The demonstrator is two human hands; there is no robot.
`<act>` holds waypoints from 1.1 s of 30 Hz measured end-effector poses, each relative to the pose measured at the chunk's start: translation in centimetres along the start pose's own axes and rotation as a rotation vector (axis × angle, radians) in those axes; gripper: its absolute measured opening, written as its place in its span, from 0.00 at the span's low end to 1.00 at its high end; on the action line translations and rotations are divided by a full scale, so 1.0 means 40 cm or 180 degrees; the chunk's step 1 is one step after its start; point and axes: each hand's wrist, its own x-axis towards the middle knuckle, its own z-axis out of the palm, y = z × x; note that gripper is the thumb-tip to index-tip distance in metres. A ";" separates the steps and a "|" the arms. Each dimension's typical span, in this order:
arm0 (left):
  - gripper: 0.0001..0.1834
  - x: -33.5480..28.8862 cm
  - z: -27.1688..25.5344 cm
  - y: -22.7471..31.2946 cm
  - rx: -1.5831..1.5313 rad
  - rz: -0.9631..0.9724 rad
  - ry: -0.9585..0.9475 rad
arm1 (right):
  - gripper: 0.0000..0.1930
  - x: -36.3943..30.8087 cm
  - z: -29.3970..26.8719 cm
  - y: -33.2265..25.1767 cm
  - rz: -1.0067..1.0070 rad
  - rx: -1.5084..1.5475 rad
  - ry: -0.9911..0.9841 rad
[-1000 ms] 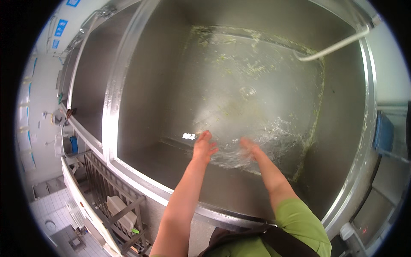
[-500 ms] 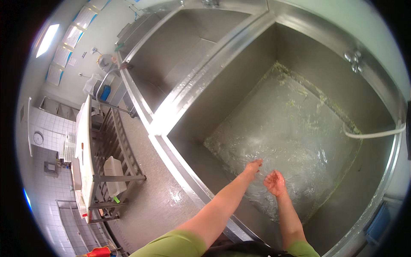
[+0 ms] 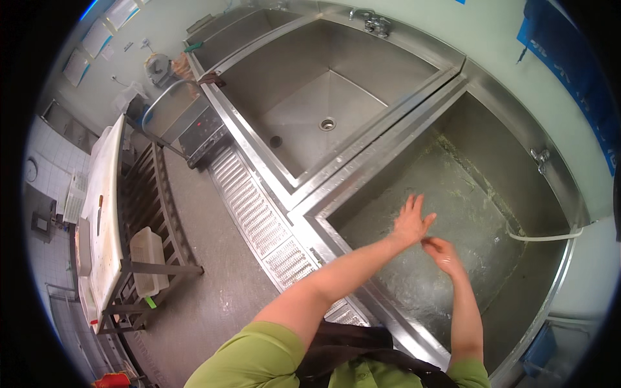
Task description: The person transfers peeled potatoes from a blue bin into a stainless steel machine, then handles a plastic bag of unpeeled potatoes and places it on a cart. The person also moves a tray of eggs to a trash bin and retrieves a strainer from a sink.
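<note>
My left hand (image 3: 412, 224) is over the right-hand steel sink basin (image 3: 527, 139), its fingers spread and holding nothing. Close below its wrist is my right hand (image 3: 444, 255), wet and empty, with loosely bent fingers reaching toward the left hand. Whether the two touch I cannot tell. Beneath them, cloudy water (image 3: 472, 220) covers the basin floor, with pale green bits floating along the far side. A white hose (image 3: 546, 238) hangs over the basin's right rim into the water.
A second steel basin (image 3: 294, 107) with a drain (image 3: 328, 123) adjoins on the left. Faucets (image 3: 375, 24) stand at the back. Left of the sinks are a floor grate (image 3: 249, 204), a wheeled cart (image 3: 204, 132) and a white-topped worktable (image 3: 107, 213) with a knife (image 3: 99, 213) on it.
My view has swung, bringing more of the left basin and the floor grate into sight. Both hands have risen from near the water, and the left hand's fingers have spread.
</note>
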 end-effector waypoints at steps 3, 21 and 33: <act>0.18 0.073 -0.249 -0.039 0.0315 0.1069 -0.0463 | 0.09 -0.078 0.022 -0.048 0.1053 -0.1441 0.0909; 0.19 0.462 -0.991 -0.572 0.0617 0.0343 0.0162 | 0.15 0.459 0.512 -0.510 -0.0909 -0.1387 0.1435; 0.18 0.597 -1.515 -0.764 -0.0289 0.0325 0.0215 | 0.16 0.654 0.690 -0.544 0.0128 -0.3361 0.2143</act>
